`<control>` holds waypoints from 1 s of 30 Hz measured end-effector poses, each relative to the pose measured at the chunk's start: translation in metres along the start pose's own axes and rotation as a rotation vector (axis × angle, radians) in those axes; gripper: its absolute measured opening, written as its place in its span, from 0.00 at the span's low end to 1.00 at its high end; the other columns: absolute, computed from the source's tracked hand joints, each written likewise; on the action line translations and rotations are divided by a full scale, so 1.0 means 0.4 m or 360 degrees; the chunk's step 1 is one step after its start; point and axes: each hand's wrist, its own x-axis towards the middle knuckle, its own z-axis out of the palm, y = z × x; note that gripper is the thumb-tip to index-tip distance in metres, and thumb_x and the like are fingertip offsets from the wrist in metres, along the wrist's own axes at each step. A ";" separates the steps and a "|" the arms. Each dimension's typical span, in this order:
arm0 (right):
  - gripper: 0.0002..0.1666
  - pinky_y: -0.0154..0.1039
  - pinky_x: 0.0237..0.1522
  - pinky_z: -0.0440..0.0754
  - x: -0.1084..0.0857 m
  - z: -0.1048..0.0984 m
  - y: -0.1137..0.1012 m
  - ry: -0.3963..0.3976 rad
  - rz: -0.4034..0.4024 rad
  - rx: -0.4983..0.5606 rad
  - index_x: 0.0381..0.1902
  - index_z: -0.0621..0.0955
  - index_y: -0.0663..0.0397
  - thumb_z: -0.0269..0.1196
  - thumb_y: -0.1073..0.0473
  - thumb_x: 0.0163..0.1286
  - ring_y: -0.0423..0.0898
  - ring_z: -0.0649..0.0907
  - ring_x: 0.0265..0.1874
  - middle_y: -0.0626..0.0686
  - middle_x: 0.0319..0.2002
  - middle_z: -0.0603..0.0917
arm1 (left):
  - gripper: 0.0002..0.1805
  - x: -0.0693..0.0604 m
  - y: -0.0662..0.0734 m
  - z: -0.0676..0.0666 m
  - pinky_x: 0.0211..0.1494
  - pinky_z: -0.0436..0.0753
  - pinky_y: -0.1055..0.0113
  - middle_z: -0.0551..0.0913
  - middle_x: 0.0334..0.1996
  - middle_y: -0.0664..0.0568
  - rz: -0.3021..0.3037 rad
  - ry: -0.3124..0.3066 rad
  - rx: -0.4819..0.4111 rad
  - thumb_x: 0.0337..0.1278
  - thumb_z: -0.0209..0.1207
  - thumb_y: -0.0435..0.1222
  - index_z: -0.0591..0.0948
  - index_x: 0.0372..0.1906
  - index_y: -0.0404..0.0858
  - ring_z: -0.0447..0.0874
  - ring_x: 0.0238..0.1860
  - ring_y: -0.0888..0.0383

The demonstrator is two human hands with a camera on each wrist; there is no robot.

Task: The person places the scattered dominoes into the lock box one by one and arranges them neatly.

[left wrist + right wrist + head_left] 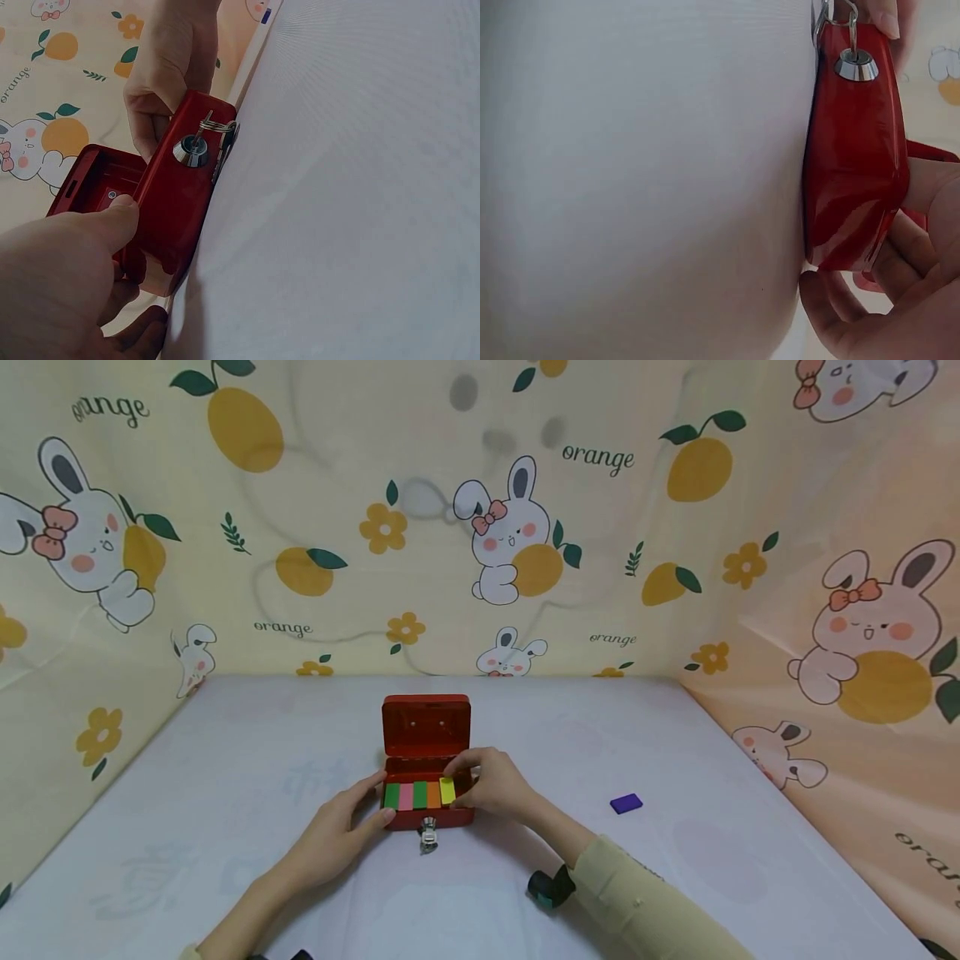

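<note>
In the head view a red metal cash box (427, 819) stands on the table with its lid (426, 727) raised at the back. Colored blocks (406, 796), green, pink, green and orange, lie side by side inside. At the row's right end a yellow block (447, 790) sits slightly higher, pinched between thumb and index finger of my right hand (495, 785). My left hand (337, 827) holds the box's left side, thumb on the front rim, fingers along the outside. A key ring hangs from a key in the front lock (192, 151). The wrist views hide the blocks.
A purple block (626, 803) lies on the white table (360, 910), right of the box. Patterned cloth (330, 485) with rabbits and oranges hangs behind and along both sides. A black wrist camera (551, 887) is strapped under the right sleeve.
</note>
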 end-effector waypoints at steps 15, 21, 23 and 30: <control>0.18 0.46 0.51 0.80 0.003 -0.005 -0.010 -0.0053 -0.0001 -0.0077 0.38 0.85 0.50 0.76 0.66 0.48 0.48 0.76 0.48 0.45 0.40 0.82 | 0.39 0.003 -0.003 0.002 0.68 0.62 0.46 0.64 0.69 0.48 -0.0006 -0.0003 -0.0012 0.60 0.59 0.53 0.60 0.73 0.47 0.57 0.71 0.46; 0.20 0.41 0.45 0.83 0.001 -0.005 -0.011 -0.0051 -0.0003 -0.0051 0.40 0.84 0.51 0.75 0.67 0.48 0.48 0.77 0.46 0.47 0.42 0.82 | 0.39 0.002 -0.001 0.003 0.68 0.62 0.45 0.64 0.69 0.48 -0.0020 -0.0008 -0.0018 0.60 0.59 0.53 0.60 0.73 0.48 0.56 0.71 0.46; 0.20 0.41 0.44 0.83 0.001 -0.004 -0.010 -0.0045 -0.0009 -0.0059 0.41 0.84 0.51 0.75 0.67 0.48 0.48 0.77 0.46 0.48 0.42 0.82 | 0.39 0.002 0.000 0.003 0.68 0.62 0.45 0.64 0.69 0.48 -0.0026 -0.0008 -0.0014 0.60 0.59 0.53 0.60 0.73 0.48 0.56 0.71 0.46; 0.20 0.42 0.46 0.81 0.003 -0.002 -0.013 -0.0056 -0.0045 -0.0142 0.40 0.84 0.52 0.76 0.66 0.48 0.47 0.76 0.44 0.47 0.40 0.82 | 0.39 0.000 -0.002 0.001 0.68 0.62 0.46 0.65 0.69 0.48 0.0013 0.0002 -0.0019 0.61 0.59 0.53 0.60 0.73 0.46 0.57 0.70 0.46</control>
